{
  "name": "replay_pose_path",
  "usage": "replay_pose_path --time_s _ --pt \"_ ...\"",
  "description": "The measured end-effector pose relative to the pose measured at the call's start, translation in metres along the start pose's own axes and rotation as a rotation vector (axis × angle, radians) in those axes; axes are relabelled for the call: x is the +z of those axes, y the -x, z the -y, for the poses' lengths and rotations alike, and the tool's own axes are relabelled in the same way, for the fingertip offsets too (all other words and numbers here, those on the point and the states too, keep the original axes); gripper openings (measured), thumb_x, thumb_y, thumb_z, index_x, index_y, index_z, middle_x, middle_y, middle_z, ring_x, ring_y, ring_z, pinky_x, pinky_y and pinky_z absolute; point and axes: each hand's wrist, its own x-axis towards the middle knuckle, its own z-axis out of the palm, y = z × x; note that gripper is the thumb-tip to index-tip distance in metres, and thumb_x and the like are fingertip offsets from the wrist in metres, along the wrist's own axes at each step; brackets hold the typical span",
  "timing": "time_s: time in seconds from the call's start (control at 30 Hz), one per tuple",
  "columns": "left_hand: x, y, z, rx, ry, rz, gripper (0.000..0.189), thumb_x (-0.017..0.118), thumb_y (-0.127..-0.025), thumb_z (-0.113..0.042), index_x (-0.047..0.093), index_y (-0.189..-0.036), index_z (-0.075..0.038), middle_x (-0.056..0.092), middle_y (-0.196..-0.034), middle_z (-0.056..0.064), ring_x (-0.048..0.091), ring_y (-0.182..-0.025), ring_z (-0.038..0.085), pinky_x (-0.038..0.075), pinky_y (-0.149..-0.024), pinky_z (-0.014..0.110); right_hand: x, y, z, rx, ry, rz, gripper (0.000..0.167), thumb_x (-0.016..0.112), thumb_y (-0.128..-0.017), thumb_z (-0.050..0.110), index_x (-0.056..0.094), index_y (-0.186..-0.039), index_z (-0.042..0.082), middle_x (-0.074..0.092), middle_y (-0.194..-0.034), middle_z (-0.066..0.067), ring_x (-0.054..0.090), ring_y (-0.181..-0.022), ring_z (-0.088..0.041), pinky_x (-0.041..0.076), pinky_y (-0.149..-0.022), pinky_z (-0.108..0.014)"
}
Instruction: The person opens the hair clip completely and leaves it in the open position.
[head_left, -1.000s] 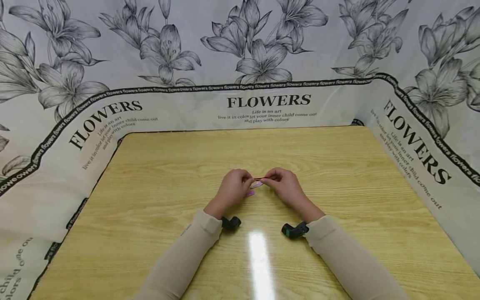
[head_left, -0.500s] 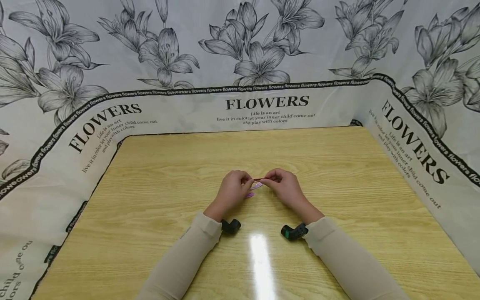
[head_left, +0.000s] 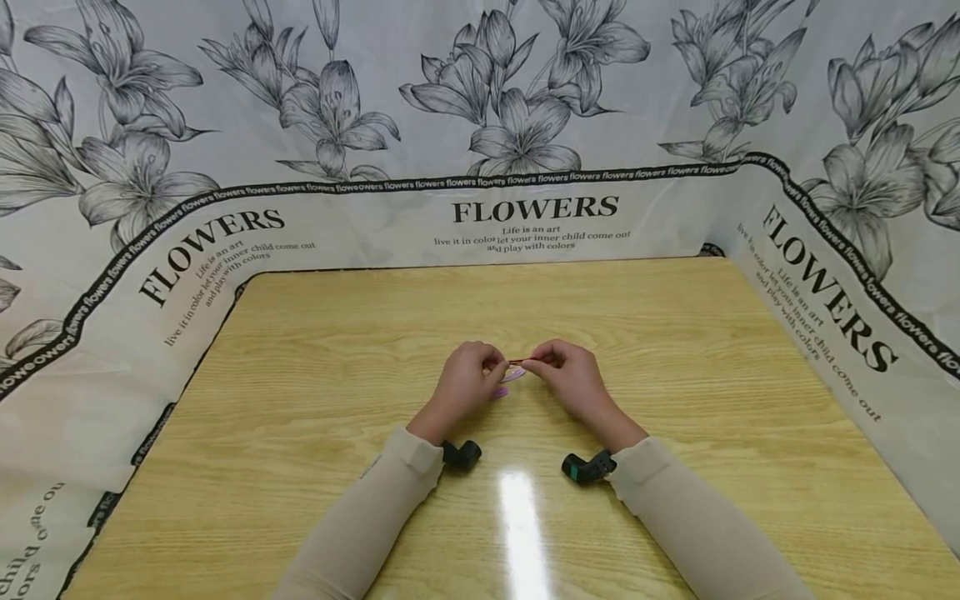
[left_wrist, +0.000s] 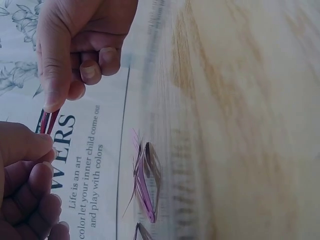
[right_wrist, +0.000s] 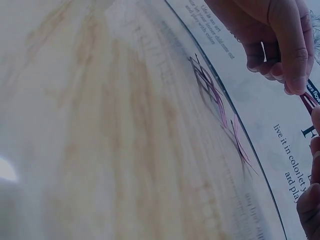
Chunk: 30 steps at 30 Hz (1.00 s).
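Between both hands, above the table, is a slim red snap hair clip (head_left: 517, 362). My left hand (head_left: 470, 372) pinches one end of it with thumb and index finger. The other end is pinched by my right hand (head_left: 572, 377) in the same way, and the fingertips cover both ends. In the left wrist view, the clip's two red arms (left_wrist: 49, 121) show a narrow gap between them. Just below the hands lie a pale pink-purple hair clip (head_left: 513, 374) and a second purple clip (head_left: 500, 392), the latter partly hidden by the left hand.
The wood-grain table (head_left: 360, 325) is glossy, with a bright light reflection (head_left: 522, 533). A white cloth (head_left: 360, 221) with flower prints and lettering rises along its back and sides. Each wrist wears a black camera (head_left: 461, 454) close over the table.
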Motion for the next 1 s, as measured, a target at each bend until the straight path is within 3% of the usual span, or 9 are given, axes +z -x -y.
replay_pose_path --time_s 0.27,0.53,1.0 --pt "0.0024 0.0027 -0.005 0.044 0.024 0.02 0.017 0.063 -0.094 -0.025 0.071 -0.085 -0.012 0.068 -0.084 -0.002 0.055 -0.084 0.015 0.047 -0.08 0.033 -0.0062 -0.0009 -0.0023 -0.004 -0.013 -0.075 0.02 0.074 -0.085 0.035 0.069 -0.084 0.016 0.066 -0.079 -0.003 0.056 -0.07 -0.018 0.046 -0.06 -0.027" --pt "0.0043 0.0031 -0.0048 -0.012 0.013 -0.012 0.017 0.062 -0.095 -0.026 0.073 -0.094 -0.012 0.066 -0.085 -0.004 0.055 -0.084 0.012 0.047 -0.077 0.029 -0.0074 -0.0002 -0.003 0.0 -0.004 -0.026 0.025 0.073 -0.085 0.04 0.069 -0.086 0.016 0.067 -0.08 -0.002 0.056 -0.071 -0.019 0.047 -0.06 -0.028" --pt "0.0061 0.0023 -0.0017 0.016 -0.013 -0.038 0.016 0.063 -0.094 -0.024 0.073 -0.092 -0.012 0.066 -0.083 -0.004 0.054 -0.081 0.012 0.045 -0.075 0.028 -0.0065 -0.0011 -0.0044 -0.001 -0.005 -0.008 0.021 0.073 -0.086 0.038 0.072 -0.086 0.017 0.071 -0.082 -0.001 0.061 -0.074 -0.018 0.049 -0.065 -0.031"
